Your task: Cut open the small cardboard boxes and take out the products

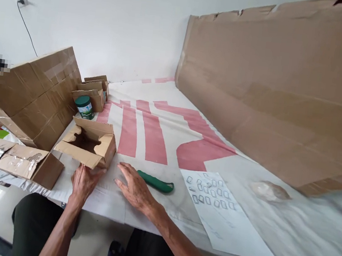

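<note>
An open cardboard box (108,153) stands on the cloth-covered table, its top flaps spread outward and its inside dark. My left hand (84,181) is at the near side of this box, fingers closed at the edge of the front flap; the fingertips are partly hidden. To the right of the box, my right hand (134,186) lies low over the cloth with its fingers apart and nothing in them. Just beyond it is a long green plastic object (155,182), like a tool handle with a slot at one end.
A closed carton (20,161) lies left; behind it leans a large cardboard panel (44,91). A green-lidded tub (84,107) stands by small boxes (96,89). Right are a paper sheet (222,217) with drawn shapes, a clear plastic bundle (269,190) and a big cardboard sheet (273,82). Someone sits far left.
</note>
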Demonstrator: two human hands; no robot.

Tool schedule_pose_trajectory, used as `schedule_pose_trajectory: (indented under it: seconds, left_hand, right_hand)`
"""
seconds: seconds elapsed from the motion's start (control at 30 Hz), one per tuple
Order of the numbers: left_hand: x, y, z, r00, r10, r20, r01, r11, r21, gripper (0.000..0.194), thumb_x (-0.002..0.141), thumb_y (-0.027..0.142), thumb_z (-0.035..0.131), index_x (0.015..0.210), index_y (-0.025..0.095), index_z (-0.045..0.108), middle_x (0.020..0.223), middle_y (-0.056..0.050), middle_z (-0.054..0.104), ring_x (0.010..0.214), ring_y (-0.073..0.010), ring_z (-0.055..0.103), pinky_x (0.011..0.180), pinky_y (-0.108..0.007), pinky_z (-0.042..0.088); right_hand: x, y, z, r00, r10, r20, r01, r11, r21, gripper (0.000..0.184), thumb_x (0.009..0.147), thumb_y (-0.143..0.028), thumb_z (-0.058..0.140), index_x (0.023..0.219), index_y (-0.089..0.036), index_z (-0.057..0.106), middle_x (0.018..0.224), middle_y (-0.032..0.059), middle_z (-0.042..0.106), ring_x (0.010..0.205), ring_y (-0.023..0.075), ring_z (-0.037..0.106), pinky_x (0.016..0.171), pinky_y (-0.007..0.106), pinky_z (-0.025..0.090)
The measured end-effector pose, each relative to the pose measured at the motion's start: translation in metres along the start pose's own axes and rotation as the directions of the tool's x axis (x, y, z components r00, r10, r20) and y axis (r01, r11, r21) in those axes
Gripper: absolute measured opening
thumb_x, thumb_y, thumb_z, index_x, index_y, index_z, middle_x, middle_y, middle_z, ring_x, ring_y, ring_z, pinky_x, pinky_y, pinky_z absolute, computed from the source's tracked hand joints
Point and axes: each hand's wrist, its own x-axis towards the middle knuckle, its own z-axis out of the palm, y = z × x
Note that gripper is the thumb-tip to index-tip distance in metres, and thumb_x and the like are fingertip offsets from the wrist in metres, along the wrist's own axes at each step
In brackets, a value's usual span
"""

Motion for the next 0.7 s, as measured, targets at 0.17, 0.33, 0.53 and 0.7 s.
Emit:
schedule_pose_trajectory:
  seconds: [0.17,0.33,0.53,0.7]
  left_hand:
    - [0.048,0.004,0.025,0.997,-0.063,-0.041,0.064,0.998,0.003,0.059,0.076,0.077,0.079,0.103,0.026,0.068,0.097,-0.021,0.076,0.106,-0.0515,0.073,0.092,-0.063,0.054]
    - [0.088,-0.003,0.034,0.984,-0.142,-0.110,0.140,0.990,-0.022,0.068,0.072,0.082,0.080,0.101,0.025,0.057,0.103,-0.021,0.076,0.110,-0.0497,0.072,0.092,-0.059,0.055]
    - [0.144,-0.011,0.038,0.969,-0.207,-0.132,0.200,0.978,-0.065,0.070,0.074,0.078,0.083,0.106,0.022,0.055,0.115,-0.028,0.071,0.128,-0.0566,0.063,0.102,-0.067,0.049]
    - [0.197,-0.012,0.046,0.982,-0.139,-0.131,0.117,0.980,-0.163,0.059,0.090,0.063,0.078,0.119,0.017,0.056,0.121,-0.023,0.069,0.134,-0.0475,0.061,0.105,-0.061,0.050]
  right_hand:
    - [-0.012,0.004,0.006,0.997,-0.073,-0.034,0.067,0.983,-0.169,0.045,0.096,-0.018,0.066,0.140,-0.021,0.068,0.143,0.0169,0.070,0.132,0.0333,0.067,0.113,0.056,0.056]
    - [-0.014,0.006,0.012,0.992,-0.123,-0.033,0.111,0.960,-0.259,0.039,0.093,-0.014,0.068,0.132,-0.021,0.071,0.138,0.0166,0.071,0.128,0.0339,0.066,0.108,0.054,0.057]
    - [-0.016,0.006,0.009,0.993,-0.114,-0.027,0.103,0.959,-0.265,0.035,0.096,-0.015,0.065,0.130,-0.020,0.072,0.139,0.0165,0.070,0.127,0.0336,0.065,0.107,0.054,0.057]
    - [-0.018,0.005,0.006,0.996,-0.090,-0.014,0.083,0.960,-0.268,0.033,0.099,-0.017,0.061,0.131,-0.020,0.073,0.141,0.0166,0.071,0.129,0.0342,0.065,0.109,0.055,0.056]
